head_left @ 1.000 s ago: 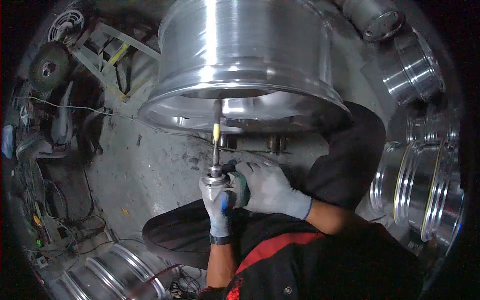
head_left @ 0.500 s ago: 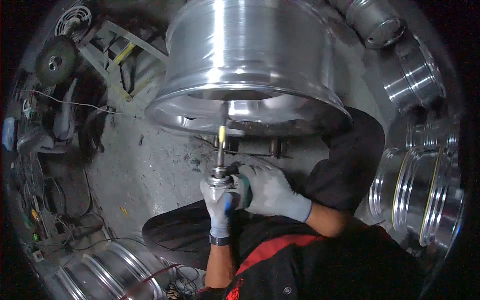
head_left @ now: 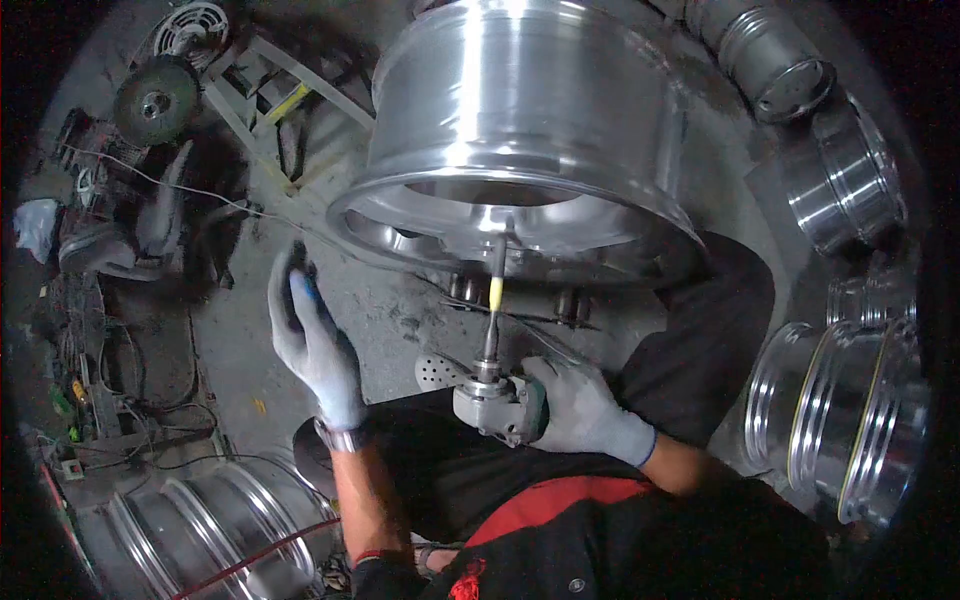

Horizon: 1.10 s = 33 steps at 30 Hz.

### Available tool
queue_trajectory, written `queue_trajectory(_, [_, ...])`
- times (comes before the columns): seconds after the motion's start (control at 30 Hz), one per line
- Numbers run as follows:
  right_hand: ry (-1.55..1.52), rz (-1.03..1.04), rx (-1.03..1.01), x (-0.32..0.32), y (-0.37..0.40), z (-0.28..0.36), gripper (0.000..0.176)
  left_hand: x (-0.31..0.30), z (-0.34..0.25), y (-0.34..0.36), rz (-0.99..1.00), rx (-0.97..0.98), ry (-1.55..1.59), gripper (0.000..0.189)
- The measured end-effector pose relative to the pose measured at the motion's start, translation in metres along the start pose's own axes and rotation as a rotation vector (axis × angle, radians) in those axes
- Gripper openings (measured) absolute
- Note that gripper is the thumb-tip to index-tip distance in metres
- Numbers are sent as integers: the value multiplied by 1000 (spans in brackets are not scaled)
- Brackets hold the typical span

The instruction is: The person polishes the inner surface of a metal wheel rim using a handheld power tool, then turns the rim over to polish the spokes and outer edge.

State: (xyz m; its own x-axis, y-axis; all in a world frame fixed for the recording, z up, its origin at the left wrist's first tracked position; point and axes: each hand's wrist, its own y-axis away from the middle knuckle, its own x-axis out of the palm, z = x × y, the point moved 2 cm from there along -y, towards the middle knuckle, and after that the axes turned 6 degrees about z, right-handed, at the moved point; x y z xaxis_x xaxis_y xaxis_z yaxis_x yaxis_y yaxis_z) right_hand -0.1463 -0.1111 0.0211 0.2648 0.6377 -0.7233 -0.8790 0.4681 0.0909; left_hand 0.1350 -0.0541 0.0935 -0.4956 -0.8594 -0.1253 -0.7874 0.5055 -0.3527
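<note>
My gloved right hand point(head_left: 585, 405) is wrapped around the body of an angle grinder point(head_left: 487, 408). From the grinder's head a long thin shaft with a yellow band point(head_left: 496, 293) points up and away. The shaft's far end overlaps the opening of a large shiny metal wheel rim point(head_left: 520, 110), which lies on its side in front of me. Off to the left of the grinder, my gloved left hand point(head_left: 316, 340) is raised with its fingers stretched out, holding nothing. Dark smudges mark its fingertips.
More wheel rims point(head_left: 840, 400) stand along the right, and others point(head_left: 215, 525) lie at the lower left. A metal frame point(head_left: 290, 110) and a round dark disc point(head_left: 156, 102) are at the upper left. A thin cable point(head_left: 180, 187) crosses the floor. Rollers point(head_left: 570, 305) show below the large rim.
My left hand has let go of the grinder's head and swung up to the left, fingers opening. My right hand keeps its hold. The whole view has shifted slightly.
</note>
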Motion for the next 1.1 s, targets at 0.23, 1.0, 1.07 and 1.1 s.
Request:
queue_trajectory(0.23, [-54, 194, 59, 12, 6, -2, 94, 39, 3, -57, 337, 506, -416, 25])
queue_trajectory(1.0, [-37, 224, -40, 8, -13, 9, 92, 13, 69, -68, 196, 279, -374, 20])
queue_trajectory(1.07, [-46, 250, -45, 6, -16, 9, 92, 12, 70, -67, 200, 274, -375, 21])
queue_trajectory(1.1, [-57, 245, -51, 5, -17, 10, 92, 12, 69, -68, 212, 273, -373, 21])
